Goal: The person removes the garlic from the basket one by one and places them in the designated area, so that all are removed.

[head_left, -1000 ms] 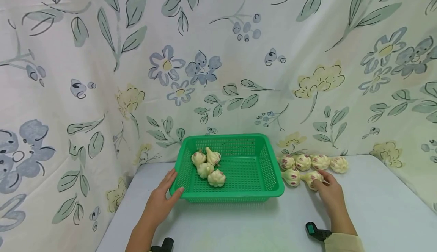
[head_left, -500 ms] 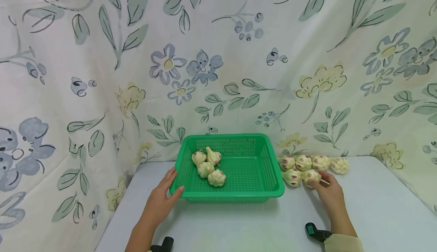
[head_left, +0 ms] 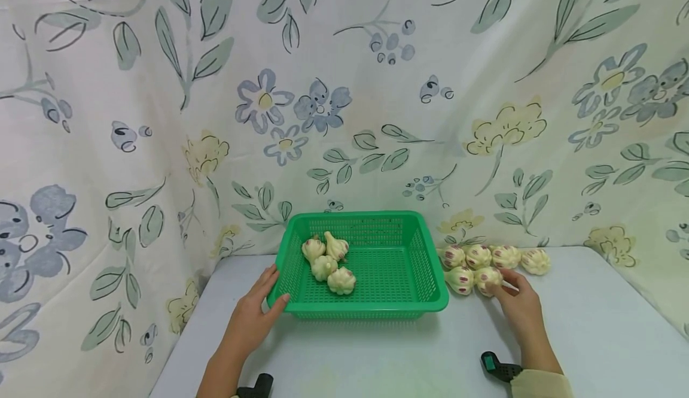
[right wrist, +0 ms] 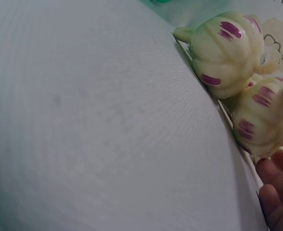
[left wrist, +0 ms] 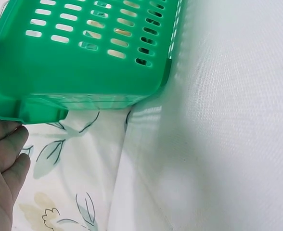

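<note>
A green slotted plastic basket [head_left: 366, 307] stands on the white table, with several garlic bulbs [head_left: 324, 268] in its left half. At its near left corner rests my left hand [head_left: 255, 311], thumb on the rim and the other fingers along the outer left side. My right hand [head_left: 521, 302] holds a garlic bulb [head_left: 488, 280] between thumb and fingers. In the right wrist view this purple-marked bulb [right wrist: 264, 115] sits low at the table, right beside another bulb [right wrist: 228, 53] whose stem points left. The palm and some right-hand fingers are out of that view.
To the right of the basket, a back row of several garlic bulbs [head_left: 505, 257] lies along the curtain, with another bulb [head_left: 459, 280] in the front row. A floral curtain [head_left: 344, 117] hangs behind the table [head_left: 366, 362]. Each wrist carries a black device [head_left: 500, 367].
The bulb in my right hand has turned and shifted slightly left, closer against its neighbour in the front row. My left hand and the basket stay in place.
</note>
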Demonstrator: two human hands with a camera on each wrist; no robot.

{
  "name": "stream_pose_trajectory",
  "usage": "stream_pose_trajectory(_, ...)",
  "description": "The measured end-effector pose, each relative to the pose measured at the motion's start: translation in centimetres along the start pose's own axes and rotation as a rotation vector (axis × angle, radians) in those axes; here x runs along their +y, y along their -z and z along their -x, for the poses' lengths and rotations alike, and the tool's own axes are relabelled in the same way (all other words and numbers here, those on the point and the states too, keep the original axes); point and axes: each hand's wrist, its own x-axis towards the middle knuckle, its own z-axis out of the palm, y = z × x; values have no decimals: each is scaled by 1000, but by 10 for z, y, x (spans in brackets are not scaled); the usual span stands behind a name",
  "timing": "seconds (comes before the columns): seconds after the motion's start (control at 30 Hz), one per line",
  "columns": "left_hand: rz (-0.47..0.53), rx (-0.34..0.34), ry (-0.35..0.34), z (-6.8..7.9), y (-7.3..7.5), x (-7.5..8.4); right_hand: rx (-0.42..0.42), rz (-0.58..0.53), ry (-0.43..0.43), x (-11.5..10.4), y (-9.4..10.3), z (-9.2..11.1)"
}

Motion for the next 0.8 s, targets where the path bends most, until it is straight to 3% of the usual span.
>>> stream_pose_trajectory(0.8, -7, 6, -32, 2, 1, 1, -14, 19, 26, 0, -2, 0)
